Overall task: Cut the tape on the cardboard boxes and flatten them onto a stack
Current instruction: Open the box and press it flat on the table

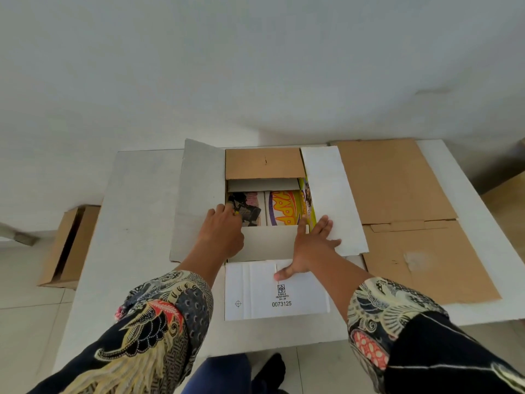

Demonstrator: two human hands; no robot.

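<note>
A white cardboard box (279,291) lies on the white table (136,194) with its flaps spread outward, printed colours showing inside. My left hand (223,231) rests at the left flap (196,200), fingers curled, with a small yellow thing, perhaps a cutter, between them. My right hand (311,241) lies flat with fingers spread across the near inner flap and the right flap (338,200), thumb on the front panel. A stack of flattened brown cardboard (397,194) lies to the right of the box.
An empty brown box (69,245) lies on its side on the tiled floor left of the table. Another brown box (508,200) peeks in at the far right. A white wall stands behind the table. My legs are below the table's near edge.
</note>
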